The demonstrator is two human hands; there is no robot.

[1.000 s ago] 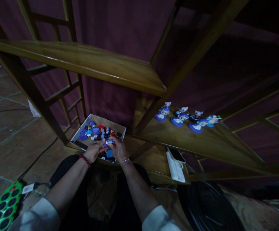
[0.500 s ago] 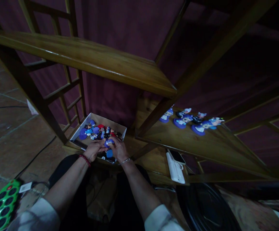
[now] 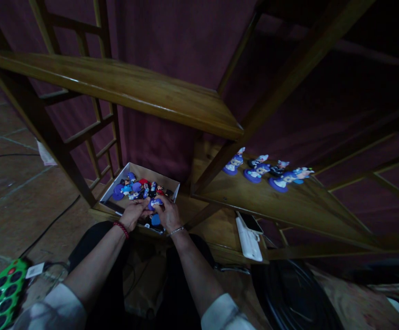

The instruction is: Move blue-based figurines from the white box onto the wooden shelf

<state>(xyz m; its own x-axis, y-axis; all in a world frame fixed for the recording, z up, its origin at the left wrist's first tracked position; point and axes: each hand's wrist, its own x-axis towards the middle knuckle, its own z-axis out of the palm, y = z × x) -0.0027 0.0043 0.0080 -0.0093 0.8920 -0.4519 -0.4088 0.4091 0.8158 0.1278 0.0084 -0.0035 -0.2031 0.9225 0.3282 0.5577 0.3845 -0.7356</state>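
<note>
An indoor display area, home or shop unclear: open wooden shelving at ten o'clock, figurines standing at three, tiled floor at nine.

Your view has swung slightly: against half a second ago, the lower shelf and its purple-based figurines sit further left, and the pale-headed figurine at back left shows clearer of the upright post. Against a second ago, your green power strip lies nearer the left edge.
</note>
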